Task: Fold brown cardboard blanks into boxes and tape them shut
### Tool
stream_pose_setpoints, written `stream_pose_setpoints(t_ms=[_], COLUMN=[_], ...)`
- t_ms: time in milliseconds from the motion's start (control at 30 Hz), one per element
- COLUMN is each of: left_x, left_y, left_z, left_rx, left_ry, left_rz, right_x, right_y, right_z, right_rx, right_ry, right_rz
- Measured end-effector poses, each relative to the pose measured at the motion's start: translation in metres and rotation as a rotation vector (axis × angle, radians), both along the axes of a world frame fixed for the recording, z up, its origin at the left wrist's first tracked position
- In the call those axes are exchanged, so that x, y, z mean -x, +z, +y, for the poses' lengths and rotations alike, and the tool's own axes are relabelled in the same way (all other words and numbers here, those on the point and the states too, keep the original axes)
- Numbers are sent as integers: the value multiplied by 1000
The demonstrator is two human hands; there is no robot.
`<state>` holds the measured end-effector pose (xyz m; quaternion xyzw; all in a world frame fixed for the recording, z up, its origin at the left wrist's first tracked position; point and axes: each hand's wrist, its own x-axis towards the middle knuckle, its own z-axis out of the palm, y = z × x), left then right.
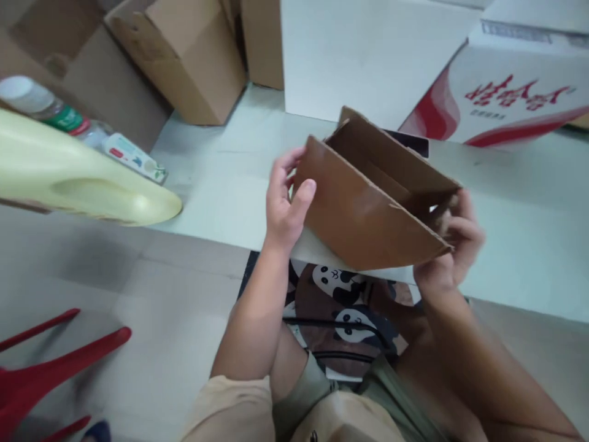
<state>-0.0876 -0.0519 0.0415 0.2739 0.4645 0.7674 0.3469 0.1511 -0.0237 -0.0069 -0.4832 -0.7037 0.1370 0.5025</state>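
The box (368,212) is just right of the frame's centre, tilted, its open side upward. The left hand (288,205) grips its left end, thumb in front; the right hand (453,245) seems to grip the right end — rather blurred there. Better to support both ends evenly — without squeezing hard.

Both forearms reach toward the near edge of the tabletop (216,178), the left forearm (255,313) leaning slightly inward, the right forearm (490,356) slanting inward more steeply. The left hand (284,212) grips, thumb apart from its bent fingers; the right hand (460,255) has curled fingers, wrist bent.
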Motion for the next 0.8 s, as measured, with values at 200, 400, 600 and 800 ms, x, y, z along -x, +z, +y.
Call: stream_pose_setpoints(t_ms=[200,400,600,800], left_x=[-16,-20,-15,-12], left_y=[-21,-43,-63,-62], left_z=[17,31,47,50], left_rx=[6,-104,-194,-183], left_ry=[103,173,25,-237], left_rz=[206,596,824,747], right_x=[-26,-41,-58,-55], right_y=[0,-8,-12,-2], right_z=[9,23,36,39], right_rx=[211,15,137,116], right_ry=[207,195,274,348], right_rz=[-179,178,262,280])
